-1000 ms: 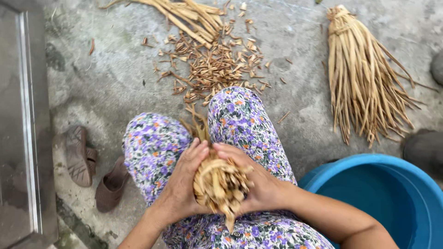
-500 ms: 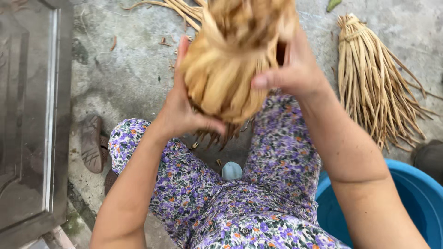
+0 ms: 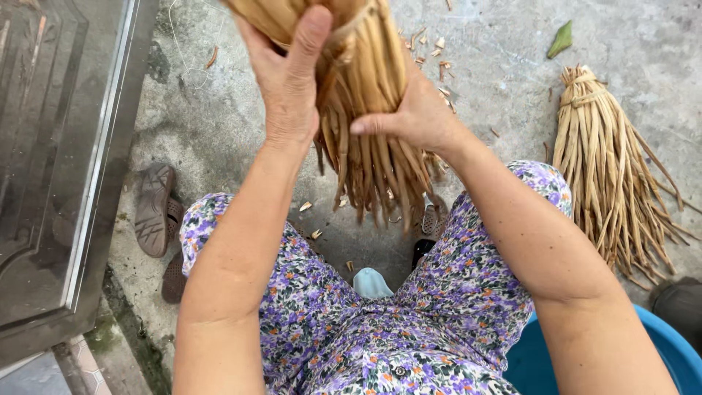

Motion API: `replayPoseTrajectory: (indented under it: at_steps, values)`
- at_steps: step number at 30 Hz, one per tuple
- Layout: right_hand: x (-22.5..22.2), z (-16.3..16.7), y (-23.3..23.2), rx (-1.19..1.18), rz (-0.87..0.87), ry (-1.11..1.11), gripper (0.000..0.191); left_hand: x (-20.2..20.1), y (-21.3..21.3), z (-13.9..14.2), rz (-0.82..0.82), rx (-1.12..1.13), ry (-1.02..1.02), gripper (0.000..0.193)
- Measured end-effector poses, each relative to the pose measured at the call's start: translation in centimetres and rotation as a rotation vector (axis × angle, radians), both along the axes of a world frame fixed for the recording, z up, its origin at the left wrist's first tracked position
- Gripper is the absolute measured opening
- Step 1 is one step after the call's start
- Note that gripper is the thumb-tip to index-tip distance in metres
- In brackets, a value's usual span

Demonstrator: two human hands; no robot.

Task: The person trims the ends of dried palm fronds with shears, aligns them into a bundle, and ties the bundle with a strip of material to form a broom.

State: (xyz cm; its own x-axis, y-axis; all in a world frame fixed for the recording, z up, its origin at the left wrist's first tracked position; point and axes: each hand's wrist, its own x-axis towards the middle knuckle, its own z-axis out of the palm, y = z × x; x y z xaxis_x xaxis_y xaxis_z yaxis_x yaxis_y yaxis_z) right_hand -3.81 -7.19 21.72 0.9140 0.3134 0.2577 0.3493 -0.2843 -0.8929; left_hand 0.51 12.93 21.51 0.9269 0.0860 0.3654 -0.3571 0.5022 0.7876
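Hands raised in front of the knees: left hand and right hand both wrapped tight around a bundle of dried stalks, loose ends hanging down. Second tied bundle lies on the concrete floor (right side, near a blue basin). Brown sandals to the left.

One view only, worn on the head; it is aimed steeply down, close over the lap and concrete floor.
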Motion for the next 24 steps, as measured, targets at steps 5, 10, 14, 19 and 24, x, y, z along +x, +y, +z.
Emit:
replayPoseTrajectory:
  at_steps: [5, 10, 14, 19, 24]
  values:
    - [2.0, 0.2, -1.6, 0.337, 0.098, 0.222, 0.057, 0.6, 2.9, 0.4, -0.336, 0.320, 0.095, 0.122]
    - [3.0, 0.0, -2.4, 0.609, 0.091, 0.205, 0.046, 0.9, 1.5, -1.6, -0.422, 0.485, -0.045, 0.127]
    - [4.5, -0.6, -2.7, 0.591, 0.104, 0.083, 0.046, 0.5, -1.3, -3.1, -0.416, 0.271, 0.020, 0.095]
    - [5.6, -1.9, -3.3, 0.670, 0.121, 0.184, 0.047, 2.4, -0.6, -2.7, -0.314, 0.213, 0.082, 0.062]
    - [4.8, -1.1, -3.9, 0.566, 0.197, 0.253, 0.056, 4.7, 2.2, -2.9, -0.317, -0.069, 0.077, 0.053]
